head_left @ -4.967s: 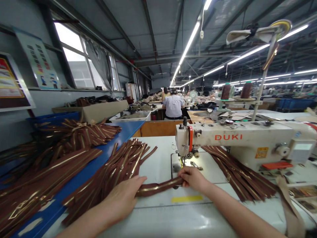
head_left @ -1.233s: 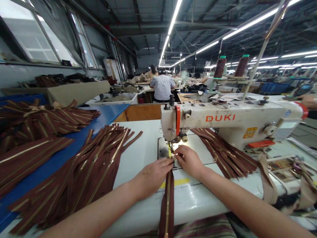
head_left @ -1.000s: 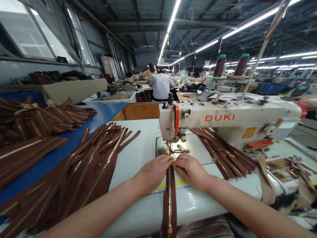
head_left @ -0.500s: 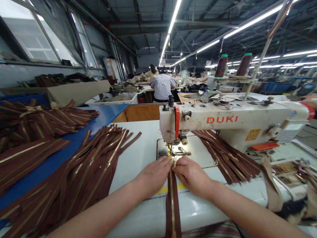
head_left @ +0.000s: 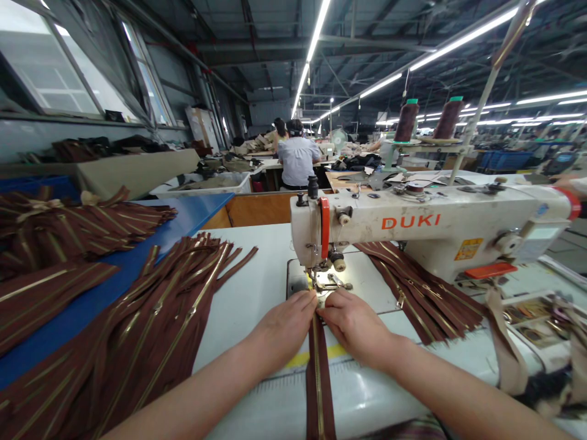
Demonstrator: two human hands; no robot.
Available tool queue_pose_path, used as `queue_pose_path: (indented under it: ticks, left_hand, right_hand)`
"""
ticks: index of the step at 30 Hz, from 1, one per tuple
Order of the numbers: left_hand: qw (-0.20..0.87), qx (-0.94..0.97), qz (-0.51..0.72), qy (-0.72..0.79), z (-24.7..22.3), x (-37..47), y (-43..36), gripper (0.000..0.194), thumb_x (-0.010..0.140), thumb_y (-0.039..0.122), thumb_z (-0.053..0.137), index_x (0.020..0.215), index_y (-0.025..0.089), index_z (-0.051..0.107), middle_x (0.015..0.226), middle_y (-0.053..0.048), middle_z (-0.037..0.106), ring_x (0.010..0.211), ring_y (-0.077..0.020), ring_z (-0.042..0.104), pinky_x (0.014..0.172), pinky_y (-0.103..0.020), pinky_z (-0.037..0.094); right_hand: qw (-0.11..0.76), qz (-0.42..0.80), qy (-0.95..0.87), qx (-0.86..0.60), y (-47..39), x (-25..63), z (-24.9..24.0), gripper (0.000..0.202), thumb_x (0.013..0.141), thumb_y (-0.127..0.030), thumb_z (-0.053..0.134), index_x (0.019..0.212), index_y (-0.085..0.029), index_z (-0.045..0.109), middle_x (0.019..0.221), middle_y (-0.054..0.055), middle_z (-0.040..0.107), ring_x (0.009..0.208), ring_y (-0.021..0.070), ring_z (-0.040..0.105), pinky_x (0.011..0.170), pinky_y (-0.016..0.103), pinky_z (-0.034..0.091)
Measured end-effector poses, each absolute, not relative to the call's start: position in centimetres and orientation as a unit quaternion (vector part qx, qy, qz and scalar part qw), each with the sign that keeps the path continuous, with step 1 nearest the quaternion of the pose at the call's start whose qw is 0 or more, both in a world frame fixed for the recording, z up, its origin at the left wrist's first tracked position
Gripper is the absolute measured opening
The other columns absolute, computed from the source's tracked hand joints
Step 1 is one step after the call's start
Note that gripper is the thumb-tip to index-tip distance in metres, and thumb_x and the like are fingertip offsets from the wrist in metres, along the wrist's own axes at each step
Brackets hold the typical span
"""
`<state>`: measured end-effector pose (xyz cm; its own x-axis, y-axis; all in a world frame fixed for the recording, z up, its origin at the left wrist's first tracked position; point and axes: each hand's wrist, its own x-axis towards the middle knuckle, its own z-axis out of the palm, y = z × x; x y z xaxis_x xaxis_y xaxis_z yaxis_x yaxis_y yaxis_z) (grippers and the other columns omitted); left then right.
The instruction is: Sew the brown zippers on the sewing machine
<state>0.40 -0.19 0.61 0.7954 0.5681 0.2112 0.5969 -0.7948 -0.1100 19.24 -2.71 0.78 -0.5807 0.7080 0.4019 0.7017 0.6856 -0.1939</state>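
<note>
A brown zipper with gold teeth (head_left: pixel 320 379) runs from the table's front edge up toward the presser foot of the white sewing machine (head_left: pixel 362 223). My left hand (head_left: pixel 287 324) pinches the zipper's far end from the left, its fingertips just in front of the needle area. From the right, my right hand (head_left: pixel 353 321) grips the same end with curled fingers, close beside the left fingertips. The zipper's end is hidden under both hands. A pile of brown zippers (head_left: pixel 160 318) lies left of my left arm. More zippers (head_left: pixel 422 293) lie under the machine arm on the right.
Bundled zippers (head_left: pixel 68 232) rest on the blue table (head_left: pixel 206 208) at the left. A parts tray (head_left: pixel 536 324) with small items sits at the right. Two thread cones (head_left: pixel 406 122) stand behind the machine. A person in a light shirt (head_left: pixel 299 160) sits ahead.
The view has shifted slightly. Both hands keep their grip on the zipper near the presser foot, with little visible movement.
</note>
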Motion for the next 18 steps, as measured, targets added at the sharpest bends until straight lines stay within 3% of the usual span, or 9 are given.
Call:
queue_pose_path:
  ticks: [7, 18]
  left_hand:
    - [0.087, -0.937, -0.120, -0.315, 0.0, 0.9, 0.8, 0.036, 0.086, 0.003, 0.038, 0.118, 0.005, 0.052, 0.123, -0.018, 0.059, 0.120, -0.0250, 0.052, 0.099, -0.039, 0.046]
    - [0.050, -0.930, -0.156, -0.329, -0.2, 0.9, 0.9, 0.033, 0.088, 0.005, 0.040, 0.118, 0.011, 0.052, 0.122, -0.014, 0.060, 0.118, -0.0219, 0.055, 0.098, -0.038, 0.049]
  right_hand:
    - [0.171, -0.042, -0.908, -0.379, -1.3, 19.3, 1.4, 0.013, 0.090, -0.014, 0.054, 0.084, -0.014, 0.066, 0.083, 0.007, 0.062, 0.083, 0.0216, 0.052, 0.076, 0.033, 0.043]
    - [0.195, -0.029, -0.906, -0.376, -1.1, 19.6, 1.4, 0.015, 0.089, -0.013, 0.051, 0.086, -0.014, 0.065, 0.084, 0.007, 0.061, 0.082, 0.0207, 0.050, 0.076, 0.032, 0.042]
